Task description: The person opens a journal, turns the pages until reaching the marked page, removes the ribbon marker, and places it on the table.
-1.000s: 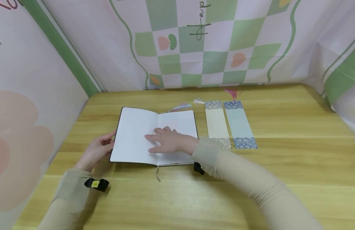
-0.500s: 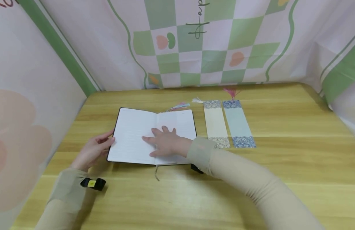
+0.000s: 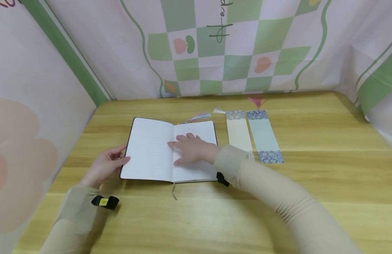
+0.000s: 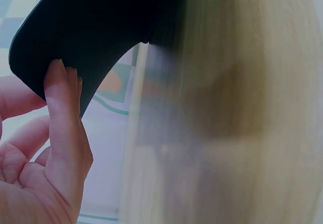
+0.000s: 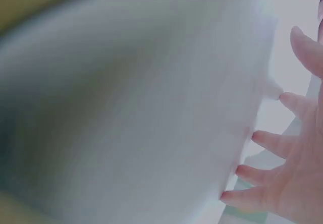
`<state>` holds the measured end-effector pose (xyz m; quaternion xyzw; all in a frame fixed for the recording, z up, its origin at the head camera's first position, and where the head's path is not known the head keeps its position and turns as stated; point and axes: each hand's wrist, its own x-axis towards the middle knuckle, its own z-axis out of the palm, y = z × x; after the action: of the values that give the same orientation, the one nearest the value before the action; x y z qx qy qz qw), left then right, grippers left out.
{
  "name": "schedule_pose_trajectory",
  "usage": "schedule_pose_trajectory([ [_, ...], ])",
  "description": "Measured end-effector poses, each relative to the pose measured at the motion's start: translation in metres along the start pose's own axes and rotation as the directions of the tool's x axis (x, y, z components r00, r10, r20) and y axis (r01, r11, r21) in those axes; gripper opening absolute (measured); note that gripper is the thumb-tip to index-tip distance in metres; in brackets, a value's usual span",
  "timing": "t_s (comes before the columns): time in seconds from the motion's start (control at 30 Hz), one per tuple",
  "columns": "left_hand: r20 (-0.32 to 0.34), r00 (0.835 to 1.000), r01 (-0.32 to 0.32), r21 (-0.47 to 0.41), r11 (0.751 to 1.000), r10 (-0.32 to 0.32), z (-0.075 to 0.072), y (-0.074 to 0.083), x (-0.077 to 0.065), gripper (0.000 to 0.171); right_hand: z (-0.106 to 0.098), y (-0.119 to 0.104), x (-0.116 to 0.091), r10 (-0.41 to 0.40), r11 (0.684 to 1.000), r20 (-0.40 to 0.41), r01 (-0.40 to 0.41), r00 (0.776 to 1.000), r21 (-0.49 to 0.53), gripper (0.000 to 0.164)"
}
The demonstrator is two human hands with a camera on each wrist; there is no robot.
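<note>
An open notebook (image 3: 148, 151) with pale lined pages and a dark cover lies on the table, its thin ribbon (image 3: 174, 192) hanging out at the bottom of the spine. My left hand (image 3: 104, 165) pinches the notebook's left edge, thumb on the page and fingers behind the cover. The left wrist view shows that dark cover (image 4: 91, 27) raised off the wood, fingers against its underside. Over the right-hand page, my right hand (image 3: 194, 150) is spread, its fingertips on the paper close to the spine. In the right wrist view its fingers (image 5: 272, 143) are straight against the page (image 5: 166, 128).
Right of the notebook lie a cream bookmark (image 3: 238, 134) with a white tassel and a light blue bookmark (image 3: 264, 135) with a pink tassel. A multicoloured tassel (image 3: 200, 116) pokes out past the notebook's top edge. A patterned curtain (image 3: 240, 67) stands behind the wooden table (image 3: 170, 225).
My right hand has shifted from the left page and the spine over to the right page. My left thumb has come over the edge onto the left page.
</note>
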<state>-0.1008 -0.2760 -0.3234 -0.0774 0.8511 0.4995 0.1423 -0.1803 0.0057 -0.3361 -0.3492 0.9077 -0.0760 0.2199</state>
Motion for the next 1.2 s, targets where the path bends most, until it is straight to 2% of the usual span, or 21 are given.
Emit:
schedule_pose_trajectory([
  [0.13,-0.002,1.0,0.003,0.003,1.0,-0.003,0.001,-0.001,0.0,0.064,-0.001,0.019,0.002,0.029,0.997,-0.035,-0.031,0.999,-0.066,0.079],
  [0.37,-0.004,1.0,0.005,0.01,1.0,-0.005,0.002,-0.001,0.0,0.063,-0.014,0.053,0.001,0.101,0.992,-0.096,-0.107,0.99,-0.06,0.087],
  [0.57,-0.001,1.0,0.008,0.006,1.0,-0.008,0.002,0.0,0.0,0.064,-0.023,0.075,0.0,0.13,0.987,-0.15,-0.142,0.98,-0.07,0.093],
  [0.83,-0.003,1.0,0.013,0.001,1.0,-0.013,0.002,-0.003,0.001,0.063,-0.029,0.08,0.0,0.194,0.98,-0.145,-0.197,0.97,-0.007,0.088],
  [1.07,-0.01,1.0,0.021,0.003,1.0,-0.021,0.004,-0.002,0.001,0.063,-0.03,0.08,0.002,0.215,0.975,-0.123,-0.22,0.969,-0.025,0.091],
  [1.2,-0.016,1.0,0.027,0.015,1.0,-0.027,0.003,-0.001,0.001,0.063,-0.029,0.079,0.003,0.218,0.973,-0.154,-0.226,0.964,-0.042,0.09],
])
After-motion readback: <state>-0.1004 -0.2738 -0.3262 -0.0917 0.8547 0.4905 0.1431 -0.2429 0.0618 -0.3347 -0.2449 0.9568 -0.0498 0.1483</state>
